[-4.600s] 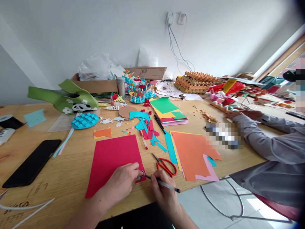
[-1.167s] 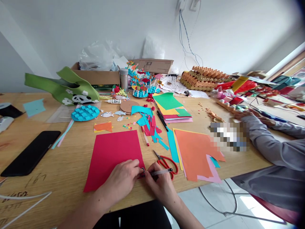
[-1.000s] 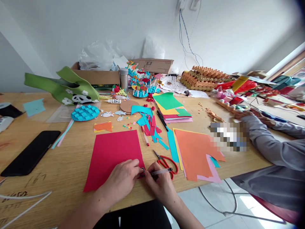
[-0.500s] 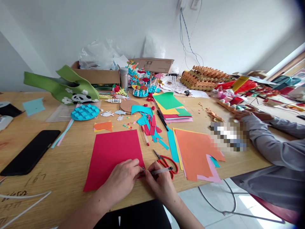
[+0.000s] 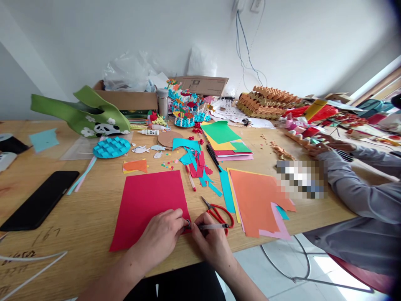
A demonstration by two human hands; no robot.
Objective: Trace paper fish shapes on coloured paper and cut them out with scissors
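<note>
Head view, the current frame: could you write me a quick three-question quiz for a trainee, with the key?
1. What does the right hand hold: (A) a glue bottle, (B) a pen, (C) a phone?
2. True or false: the scissors lie on top of the red sheet.
3. Fill in: the animal on the green bag is a ____.

Key: 1. B. 2. False; they lie beside it, on the table. 3. Panda.

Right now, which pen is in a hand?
The clear pen with the black end, gripped in the right hand. The red-ended pen and the black pens lie loose, farther back.
</note>
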